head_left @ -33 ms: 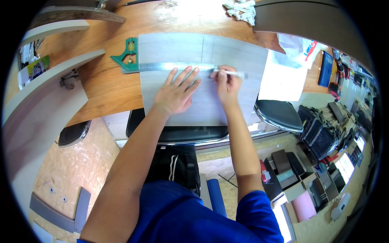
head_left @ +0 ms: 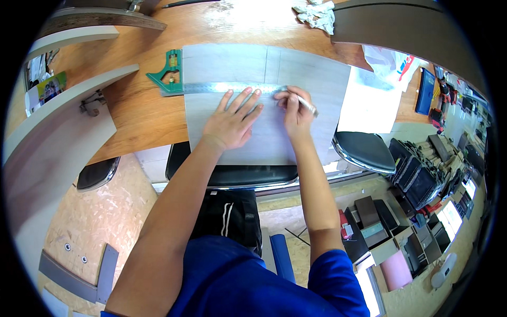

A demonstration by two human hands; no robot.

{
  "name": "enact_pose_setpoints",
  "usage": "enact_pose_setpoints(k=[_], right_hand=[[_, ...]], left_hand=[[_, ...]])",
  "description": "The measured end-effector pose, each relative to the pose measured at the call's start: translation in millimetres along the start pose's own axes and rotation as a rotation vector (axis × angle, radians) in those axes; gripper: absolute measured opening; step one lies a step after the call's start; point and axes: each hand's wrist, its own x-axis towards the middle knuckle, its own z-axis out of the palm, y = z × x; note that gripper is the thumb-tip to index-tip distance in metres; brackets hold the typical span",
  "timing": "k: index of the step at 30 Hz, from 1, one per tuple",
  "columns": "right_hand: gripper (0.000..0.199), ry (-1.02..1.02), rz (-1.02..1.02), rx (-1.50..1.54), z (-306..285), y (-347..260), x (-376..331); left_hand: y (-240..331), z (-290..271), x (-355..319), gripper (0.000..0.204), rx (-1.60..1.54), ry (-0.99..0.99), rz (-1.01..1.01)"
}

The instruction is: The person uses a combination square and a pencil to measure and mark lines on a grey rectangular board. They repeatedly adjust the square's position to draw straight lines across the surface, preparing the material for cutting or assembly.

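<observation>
A grey wood-grain board [head_left: 317,74] lies on the wooden table, with thin lines drawn across its far part. Against the board's left edge sits the green head of a combination square [head_left: 178,74], and its steel blade runs rightward over the board. My left hand [head_left: 229,125] is open, fingers spread, palm down on the board with fingertips at the blade's near edge. My right hand [head_left: 297,117] pinches a white pen [head_left: 308,106] by the blade's right end. The pen's back end slants toward me; its tip is hidden by my fingers.
White paper [head_left: 369,108] and a plastic bag [head_left: 388,61] lie right of the board. A crumpled cloth [head_left: 317,17] rests at the back. Pale panels with a hinge [head_left: 92,103] stand at left. Black stools [head_left: 363,150] sit under the table's near edge.
The pen in my right hand has swung from nearly level to slanting, its back end now lower and nearer me. My left hand and the combination square keep their places on the board.
</observation>
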Motion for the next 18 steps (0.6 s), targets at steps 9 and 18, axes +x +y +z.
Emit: enact_pose_setpoints(k=[9, 18], right_hand=[[0.023, -0.229, -0.405, -0.638, -5, -3, -15], [0.027, -0.183, -0.417, -0.683, -5, -1, -16]], left_hand=[[-3, -3, -1, 0.061, -0.08, 0.074, 0.036], [-103, -64, -75, 0.022, -0.535, 0.606, -0.66]])
